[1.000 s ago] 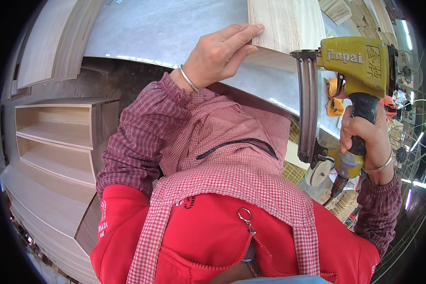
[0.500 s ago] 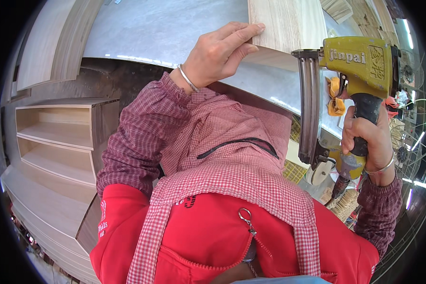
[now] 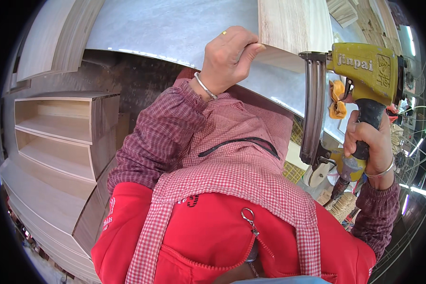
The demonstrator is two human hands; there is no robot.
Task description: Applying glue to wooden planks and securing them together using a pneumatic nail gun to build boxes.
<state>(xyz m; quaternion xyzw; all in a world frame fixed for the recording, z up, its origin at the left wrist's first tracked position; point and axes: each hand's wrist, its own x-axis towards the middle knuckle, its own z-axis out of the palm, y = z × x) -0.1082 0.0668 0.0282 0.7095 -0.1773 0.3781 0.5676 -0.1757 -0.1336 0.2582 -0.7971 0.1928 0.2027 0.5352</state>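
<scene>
A pale wooden box-like piece (image 3: 293, 26) lies on the grey-blue tabletop, its top and near side facing me. My left hand (image 3: 230, 59) is closed at its near left corner, with the thumb against the edge; the fingertips are partly hidden. My right hand (image 3: 370, 142) is wrapped round the black grip of a yellow-green nail gun (image 3: 362, 66). The gun's nose overlaps the near edge of the wooden piece, right of my left hand; whether it touches cannot be made out. Its long metal magazine (image 3: 312, 109) points back toward me.
Pale open-fronted wooden boxes (image 3: 54, 120) are stacked at the left. Wooden boards (image 3: 49, 40) stand at the far left, and more wood pieces (image 3: 343, 12) lie at the far right. An orange-yellow cloth-like thing (image 3: 337, 99) is behind the gun. Yellow crates (image 3: 294, 173) sit below the table.
My left hand has shifted slightly right and its fingers have curled in at the corner. The wooden piece appears slightly further right, and the nail gun a little lower and further right.
</scene>
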